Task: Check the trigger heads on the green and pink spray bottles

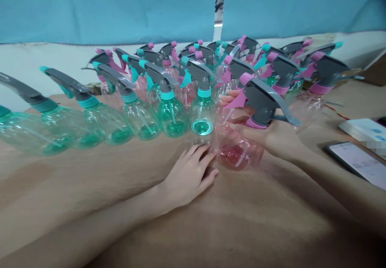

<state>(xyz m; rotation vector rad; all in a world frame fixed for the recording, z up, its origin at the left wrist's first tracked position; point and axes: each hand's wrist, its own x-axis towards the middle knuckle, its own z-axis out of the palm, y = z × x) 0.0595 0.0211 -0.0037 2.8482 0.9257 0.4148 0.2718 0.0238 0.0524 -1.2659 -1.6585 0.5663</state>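
Note:
My right hand (273,137) is wrapped around the upper part of a clear pink spray bottle (238,153) with a grey and pink trigger head. Its fingers show partly behind the bottle, which stands close to upright on the table. Palm down on the tabletop lies my left hand (189,171), fingers stretched and slightly apart, holding nothing. Just beyond its fingertips stands a green spray bottle (202,117) with a turquoise collar. Another green spray bottle (173,117) is beside that one, at the left.
Several more green bottles (140,119) continue the front row leftward. Behind them, pink and green spray bottles stand crowded together. At the right lie a phone (358,163) and a white box (364,133) on the wooden table (187,236). A blue curtain (105,10) hangs behind.

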